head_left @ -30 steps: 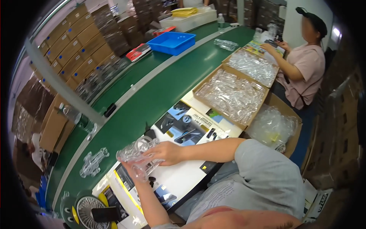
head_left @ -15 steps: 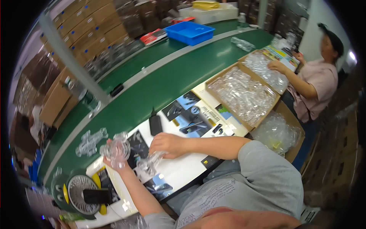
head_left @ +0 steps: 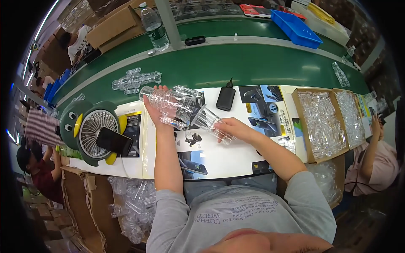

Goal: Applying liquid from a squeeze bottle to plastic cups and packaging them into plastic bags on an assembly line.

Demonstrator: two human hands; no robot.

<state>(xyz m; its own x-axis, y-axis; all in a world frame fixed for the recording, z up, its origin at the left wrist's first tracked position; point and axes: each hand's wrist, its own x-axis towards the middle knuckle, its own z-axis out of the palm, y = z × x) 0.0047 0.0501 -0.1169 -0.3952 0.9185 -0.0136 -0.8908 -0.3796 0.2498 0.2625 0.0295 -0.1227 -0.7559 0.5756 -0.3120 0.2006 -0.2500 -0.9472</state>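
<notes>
Green belt (head_left: 236,67) runs behind white desk (head_left: 236,156); left hand (head_left: 155,110) grips clear tray (head_left: 171,103), right hand (head_left: 233,128) clamped on another (head_left: 211,124).

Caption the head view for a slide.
Left hand lifts a clear tray; right hand holds another tray piece beside the conveyor.

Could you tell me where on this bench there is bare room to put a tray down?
The green belt is bare between the clear tray lying on it and the blue bin. The white sheet is free just below the right hand. It is crowded around the penguin fan and the tray-filled boxes.
</notes>
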